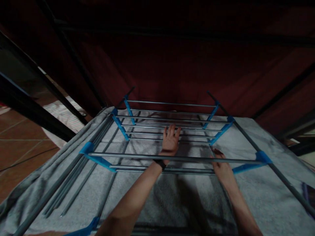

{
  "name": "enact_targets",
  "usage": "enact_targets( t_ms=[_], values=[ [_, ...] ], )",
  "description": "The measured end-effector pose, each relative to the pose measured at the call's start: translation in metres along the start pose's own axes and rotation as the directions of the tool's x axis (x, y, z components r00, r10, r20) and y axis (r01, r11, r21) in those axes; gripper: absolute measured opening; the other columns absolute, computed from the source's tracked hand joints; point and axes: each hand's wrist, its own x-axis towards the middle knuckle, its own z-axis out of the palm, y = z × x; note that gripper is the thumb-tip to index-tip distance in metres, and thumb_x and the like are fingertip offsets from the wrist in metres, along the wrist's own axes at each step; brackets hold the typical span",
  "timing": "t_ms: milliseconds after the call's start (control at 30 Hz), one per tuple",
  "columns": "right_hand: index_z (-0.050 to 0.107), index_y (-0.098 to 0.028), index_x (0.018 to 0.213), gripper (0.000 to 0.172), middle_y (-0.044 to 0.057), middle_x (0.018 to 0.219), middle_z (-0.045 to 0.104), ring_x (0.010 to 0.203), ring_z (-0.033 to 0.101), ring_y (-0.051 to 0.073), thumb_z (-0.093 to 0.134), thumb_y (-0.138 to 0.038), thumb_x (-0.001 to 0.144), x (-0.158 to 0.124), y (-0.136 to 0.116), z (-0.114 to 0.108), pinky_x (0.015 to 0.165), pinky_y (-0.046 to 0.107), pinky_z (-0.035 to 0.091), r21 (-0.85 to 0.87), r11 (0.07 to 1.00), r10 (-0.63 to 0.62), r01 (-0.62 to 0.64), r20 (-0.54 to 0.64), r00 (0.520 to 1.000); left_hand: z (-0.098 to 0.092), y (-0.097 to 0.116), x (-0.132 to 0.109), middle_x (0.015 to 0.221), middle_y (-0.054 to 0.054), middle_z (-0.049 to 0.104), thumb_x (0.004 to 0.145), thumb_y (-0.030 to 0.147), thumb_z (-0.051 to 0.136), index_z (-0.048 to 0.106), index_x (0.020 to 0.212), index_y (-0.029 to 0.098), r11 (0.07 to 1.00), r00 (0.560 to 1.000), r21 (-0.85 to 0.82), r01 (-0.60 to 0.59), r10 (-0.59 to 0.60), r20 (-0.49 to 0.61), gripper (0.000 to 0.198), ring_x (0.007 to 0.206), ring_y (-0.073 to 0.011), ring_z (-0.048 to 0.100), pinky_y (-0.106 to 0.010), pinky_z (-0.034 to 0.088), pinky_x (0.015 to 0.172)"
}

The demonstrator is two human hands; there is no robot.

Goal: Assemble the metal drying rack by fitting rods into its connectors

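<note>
A rack (157, 119) of thin grey metal tubes with blue plastic joints lies on its side across a grey blanket. My left hand (171, 141), with a black band at the wrist, reaches under the near crossbar (192, 159). Its fingers are spread over the middle rods, and it grips nothing. My right hand (221, 165) is at the right side, its fingers curled around a lower side tube (206, 133) close to the blue connector (246, 166). Its fingertips are dim and partly covered by the near crossbar.
Several loose grey tubes (71, 183) lie on the blanket (197, 203) at the left. Dark red fabric (172, 72) hangs behind, with dark frame bars (73, 59) around it. Striped cloth (61, 119) lies on the tiled floor (22, 141). A dark object (308, 193) is at the right edge.
</note>
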Motion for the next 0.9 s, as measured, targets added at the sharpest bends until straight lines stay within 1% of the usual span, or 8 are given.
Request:
enact_targets(
  t_ms=[100, 233, 367, 467, 567, 667, 767, 900],
  values=[
    [0.071, -0.025, 0.111, 0.037, 0.012, 0.126, 0.065, 0.130, 0.054, 0.032, 0.050, -0.049, 0.092, -0.019, -0.004, -0.006, 0.116, 0.055, 0.037, -0.096, 0.995, -0.025, 0.025, 0.006, 1.000, -0.011, -0.010, -0.021, 0.163, -0.018, 0.032, 0.097, 0.017, 0.045, 0.040, 0.153, 0.019, 0.998, 0.998, -0.014, 0.054, -0.054, -0.019, 0.056, 0.151, -0.0319, 0.030, -0.059, 0.026, 0.120],
    [0.072, -0.024, 0.105, 0.040, 0.012, 0.111, 0.068, 0.119, 0.059, 0.031, 0.049, -0.055, 0.094, -0.039, 0.000, -0.013, 0.112, 0.057, 0.040, -0.163, 0.985, -0.053, 0.056, 0.025, 0.998, -0.023, -0.021, -0.055, 0.162, -0.020, 0.033, 0.098, 0.020, 0.044, 0.045, 0.150, 0.018, 0.993, 0.993, -0.043, 0.109, -0.111, -0.034, 0.052, 0.147, -0.0333, 0.037, -0.054, 0.034, 0.117],
    [0.069, -0.024, 0.120, 0.048, 0.012, 0.131, 0.062, 0.132, 0.051, 0.032, 0.047, -0.058, 0.095, -0.054, 0.005, -0.019, 0.114, 0.058, 0.038, -0.183, 0.980, -0.082, 0.080, -0.004, 0.997, -0.027, -0.031, -0.087, 0.157, -0.020, 0.040, 0.094, 0.015, 0.049, 0.055, 0.141, 0.015, 0.988, 0.991, -0.096, 0.124, -0.127, -0.031, 0.047, 0.142, -0.0341, 0.044, -0.053, 0.042, 0.111],
    [0.065, -0.026, 0.127, 0.047, 0.011, 0.142, 0.056, 0.137, 0.047, 0.031, 0.046, -0.056, 0.096, -0.063, 0.004, -0.024, 0.115, 0.058, 0.036, -0.188, 0.979, -0.080, 0.073, -0.030, 0.996, -0.030, -0.040, -0.107, 0.154, -0.019, 0.044, 0.092, 0.013, 0.049, 0.059, 0.137, 0.016, 0.981, 0.988, -0.131, 0.139, -0.146, -0.041, 0.046, 0.136, -0.0317, 0.050, -0.049, 0.047, 0.106],
    [0.064, -0.027, 0.128, 0.043, 0.010, 0.142, 0.055, 0.136, 0.047, 0.029, 0.044, -0.050, 0.098, -0.071, 0.000, -0.028, 0.116, 0.056, 0.036, -0.181, 0.982, -0.066, 0.052, -0.075, 0.995, -0.037, -0.052, -0.127, 0.150, -0.016, 0.050, 0.096, 0.023, 0.048, 0.062, 0.133, 0.020, 0.975, 0.983, -0.148, 0.165, -0.175, -0.060, 0.040, 0.131, -0.0303, 0.054, -0.048, 0.048, 0.103],
    [0.063, -0.026, 0.127, 0.041, 0.012, 0.134, 0.058, 0.130, 0.051, 0.029, 0.042, -0.047, 0.098, -0.079, -0.004, -0.031, 0.112, 0.054, 0.038, -0.148, 0.989, -0.011, -0.014, -0.170, 0.985, -0.044, -0.067, -0.150, 0.142, -0.014, 0.057, 0.097, 0.031, 0.046, 0.068, 0.120, 0.022, 0.968, 0.969, -0.146, 0.205, -0.221, -0.108, 0.033, 0.134, -0.0309, 0.051, -0.051, 0.044, 0.107],
    [0.063, -0.023, 0.121, 0.041, 0.013, 0.121, 0.059, 0.119, 0.054, 0.030, 0.043, -0.049, 0.097, -0.085, -0.006, -0.032, 0.106, 0.052, 0.041, -0.099, 0.989, 0.071, -0.110, -0.335, 0.940, -0.049, -0.082, -0.171, 0.132, -0.013, 0.063, 0.095, 0.039, 0.049, 0.071, 0.110, 0.024, 0.940, 0.935, -0.175, 0.291, -0.318, -0.155, 0.031, 0.126, -0.0309, 0.055, -0.053, 0.039, 0.111],
    [0.057, -0.021, 0.120, 0.042, 0.011, 0.117, 0.054, 0.111, 0.054, 0.029, 0.051, -0.051, 0.092, -0.086, -0.005, -0.033, 0.102, 0.049, 0.042, 0.072, 0.962, 0.264, -0.264, -0.501, 0.824, -0.057, -0.093, -0.187, 0.131, -0.014, 0.059, 0.093, 0.045, 0.049, 0.070, 0.114, 0.024, 0.875, 0.860, -0.241, 0.420, -0.469, -0.201, 0.036, 0.127, -0.0337, 0.053, -0.056, 0.035, 0.113]
  ],
)
